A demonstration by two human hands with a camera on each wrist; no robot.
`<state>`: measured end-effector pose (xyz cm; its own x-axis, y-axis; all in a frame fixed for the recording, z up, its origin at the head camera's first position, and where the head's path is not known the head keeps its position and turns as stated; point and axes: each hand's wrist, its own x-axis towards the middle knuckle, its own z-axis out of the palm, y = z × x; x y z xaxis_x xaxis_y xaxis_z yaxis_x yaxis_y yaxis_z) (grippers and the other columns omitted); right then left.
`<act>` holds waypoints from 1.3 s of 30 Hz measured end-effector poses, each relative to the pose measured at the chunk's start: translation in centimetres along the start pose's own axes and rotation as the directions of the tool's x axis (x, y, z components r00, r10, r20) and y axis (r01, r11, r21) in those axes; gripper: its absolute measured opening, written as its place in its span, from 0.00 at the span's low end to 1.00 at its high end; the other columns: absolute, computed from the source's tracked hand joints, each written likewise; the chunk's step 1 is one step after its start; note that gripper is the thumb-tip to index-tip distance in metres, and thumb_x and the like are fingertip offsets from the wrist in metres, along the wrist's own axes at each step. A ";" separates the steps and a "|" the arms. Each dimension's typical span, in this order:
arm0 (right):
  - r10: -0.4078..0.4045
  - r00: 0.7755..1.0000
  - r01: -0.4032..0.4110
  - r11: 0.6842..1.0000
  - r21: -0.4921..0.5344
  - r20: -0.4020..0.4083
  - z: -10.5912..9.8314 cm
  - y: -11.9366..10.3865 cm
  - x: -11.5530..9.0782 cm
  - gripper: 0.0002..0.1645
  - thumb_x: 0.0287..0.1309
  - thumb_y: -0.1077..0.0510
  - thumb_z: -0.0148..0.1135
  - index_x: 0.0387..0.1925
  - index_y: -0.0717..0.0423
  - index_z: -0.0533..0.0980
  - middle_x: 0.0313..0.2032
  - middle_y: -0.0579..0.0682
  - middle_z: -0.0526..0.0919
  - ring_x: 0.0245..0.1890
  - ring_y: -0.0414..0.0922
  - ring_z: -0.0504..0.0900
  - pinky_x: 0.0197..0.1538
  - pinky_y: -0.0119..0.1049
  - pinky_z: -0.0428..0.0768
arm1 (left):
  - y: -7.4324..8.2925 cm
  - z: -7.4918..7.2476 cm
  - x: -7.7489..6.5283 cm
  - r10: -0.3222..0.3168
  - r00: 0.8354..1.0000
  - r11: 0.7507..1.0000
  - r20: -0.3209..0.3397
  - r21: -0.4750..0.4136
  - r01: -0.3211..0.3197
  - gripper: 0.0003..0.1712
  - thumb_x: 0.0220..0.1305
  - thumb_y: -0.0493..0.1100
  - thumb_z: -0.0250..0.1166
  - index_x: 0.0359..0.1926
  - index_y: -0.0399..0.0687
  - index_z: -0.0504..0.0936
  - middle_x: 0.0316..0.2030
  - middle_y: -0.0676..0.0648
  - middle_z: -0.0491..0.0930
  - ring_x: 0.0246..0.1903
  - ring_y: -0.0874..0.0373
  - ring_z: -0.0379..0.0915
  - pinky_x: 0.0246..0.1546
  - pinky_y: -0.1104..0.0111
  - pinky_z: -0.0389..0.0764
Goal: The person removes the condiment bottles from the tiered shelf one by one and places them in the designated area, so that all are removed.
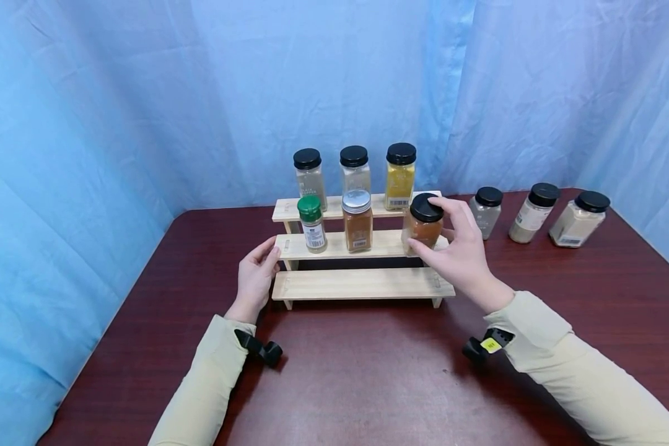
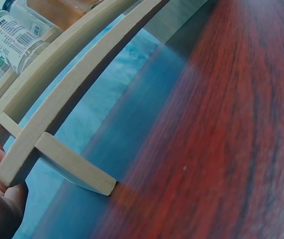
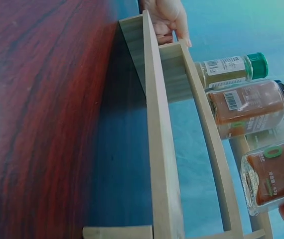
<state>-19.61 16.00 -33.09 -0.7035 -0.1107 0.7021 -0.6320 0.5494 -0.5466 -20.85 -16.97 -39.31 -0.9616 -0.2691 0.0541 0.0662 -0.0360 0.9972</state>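
Observation:
My right hand [image 1: 461,248] grips a black-lidded spice jar [image 1: 424,230] of orange-brown powder at the right end of the middle tier. In the right wrist view this jar [image 3: 274,174] tilts; whether its base touches the shelf I cannot tell. With my left hand [image 1: 258,277] I hold the left end of the three-tier wooden spice rack [image 1: 362,284], thumb near the middle tier's edge. On that tier stand a green-capped spice bottle [image 1: 314,232] and a silver-lidded jar [image 1: 358,226] of brown powder.
The top tier bears a black pepper jar [image 1: 310,179], a pale-looking jar [image 1: 355,176] and a yellow spice jar [image 1: 399,179]. Right of the rack, on the dark red table [image 1: 368,384], are a grey jar [image 1: 486,214], a white-labelled jar [image 1: 532,215] and a cream-coloured jar [image 1: 577,223].

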 end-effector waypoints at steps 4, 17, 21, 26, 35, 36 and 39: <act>-0.005 1.000 0.005 1.000 -0.008 0.005 -0.5 0.3 -0.5 0.43 0.36 0.71 0.75 0.58 0.62 0.67 0.50 0.63 0.70 0.47 0.43 0.73 0.44 0.18 0.75 | -0.1 0.0 0.0 -0.002 1.000 1.000 -0.002 -0.004 0.002 0.21 0.68 0.35 0.56 0.61 0.35 0.72 0.36 0.56 0.77 0.24 0.67 0.65 0.25 0.78 0.68; 0.001 1.000 -0.002 0.998 -0.069 -0.018 -2.6 1.1 -1.9 0.45 0.36 0.70 0.76 0.60 0.63 0.67 0.51 0.63 0.71 0.50 0.27 0.65 0.40 0.11 0.69 | 0.2 0.1 0.0 0.005 1.000 1.000 -0.005 -0.001 -0.005 0.21 0.68 0.35 0.56 0.61 0.36 0.73 0.40 0.51 0.78 0.24 0.65 0.65 0.25 0.78 0.69; -0.009 1.000 0.006 0.997 -0.077 -0.029 -3.2 1.4 -2.1 0.46 0.33 0.71 0.76 0.59 0.63 0.67 0.51 0.64 0.71 0.49 0.26 0.66 0.39 0.12 0.68 | 0.2 0.1 0.1 0.007 1.000 1.000 -0.006 -0.002 -0.007 0.21 0.68 0.35 0.56 0.61 0.36 0.73 0.39 0.52 0.77 0.23 0.65 0.65 0.25 0.78 0.69; -0.021 0.999 0.018 0.996 -0.086 -0.027 -4.1 1.8 -2.3 0.49 0.30 0.75 0.76 0.60 0.62 0.66 0.51 0.63 0.71 0.48 0.25 0.66 0.40 0.11 0.68 | 0.1 0.1 0.1 0.005 1.000 1.000 -0.008 -0.004 -0.005 0.21 0.68 0.35 0.56 0.61 0.36 0.73 0.42 0.49 0.78 0.23 0.66 0.66 0.26 0.78 0.69; 0.013 0.997 -0.020 0.996 -0.087 -0.074 -5.9 2.9 -3.1 0.49 0.28 0.78 0.74 0.60 0.64 0.67 0.50 0.38 0.69 0.44 0.21 0.68 0.43 0.11 0.68 | 0.0 0.0 0.1 -0.001 1.000 1.000 -0.004 0.005 0.001 0.21 0.68 0.36 0.56 0.61 0.36 0.73 0.39 0.52 0.77 0.24 0.65 0.65 0.25 0.78 0.69; 0.019 0.997 -0.026 0.996 -0.090 -0.073 -6.1 3.1 -3.2 0.50 0.28 0.79 0.73 0.60 0.64 0.67 0.50 0.33 0.67 0.45 0.20 0.68 0.44 0.11 0.67 | 0.0 0.0 0.1 -0.002 1.000 1.000 -0.005 0.006 0.002 0.21 0.68 0.36 0.56 0.61 0.36 0.73 0.39 0.52 0.77 0.24 0.65 0.65 0.26 0.78 0.69; 0.045 0.997 -0.050 0.995 -0.084 -0.058 -6.8 3.6 -3.6 0.50 0.29 0.79 0.73 0.60 0.64 0.67 0.50 0.24 0.64 0.46 0.18 0.69 0.46 0.10 0.67 | 0.1 0.0 0.0 -0.005 1.000 1.000 -0.004 0.008 0.005 0.21 0.68 0.36 0.56 0.61 0.36 0.73 0.38 0.53 0.77 0.24 0.64 0.65 0.25 0.78 0.69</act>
<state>-17.10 23.99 -34.47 -0.7110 -0.0378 0.7022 -0.5667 0.6220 -0.5403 -20.87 -16.96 -39.21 -0.9608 -0.2729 0.0484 0.0588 -0.0299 0.9978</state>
